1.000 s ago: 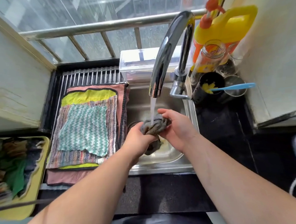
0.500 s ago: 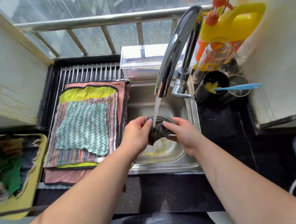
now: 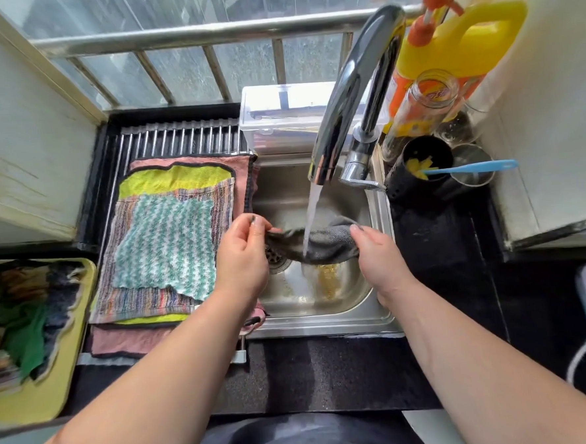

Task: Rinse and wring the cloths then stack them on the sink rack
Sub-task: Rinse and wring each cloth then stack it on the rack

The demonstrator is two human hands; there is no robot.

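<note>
A wet grey cloth (image 3: 323, 242) hangs stretched over the steel sink (image 3: 382, 305), under the water running from the chrome tap (image 3: 349, 91). My left hand (image 3: 244, 259) pinches its left end and my right hand (image 3: 379, 254) grips its right end. On the sink rack (image 3: 176, 139) to the left lies a flat stack of cloths: a teal zigzag cloth (image 3: 164, 245) on top, then a striped one (image 3: 145, 299), a yellow one (image 3: 175, 177) and a pink one (image 3: 120, 338). A yellow tray (image 3: 38, 402) at the far left holds several crumpled cloths (image 3: 19, 317).
Behind the sink stands a clear plastic box (image 3: 278, 116). At the right are a yellow jug (image 3: 459, 47), a glass jar (image 3: 422, 111), a black holder (image 3: 422, 176) and a blue utensil (image 3: 473, 167) in a glass. Black counter (image 3: 321, 374) runs along the front.
The bunched grey cloth has been pulled open. My hands have moved apart, left hand leftward and right hand rightward, so the cloth now spans the stream.
</note>
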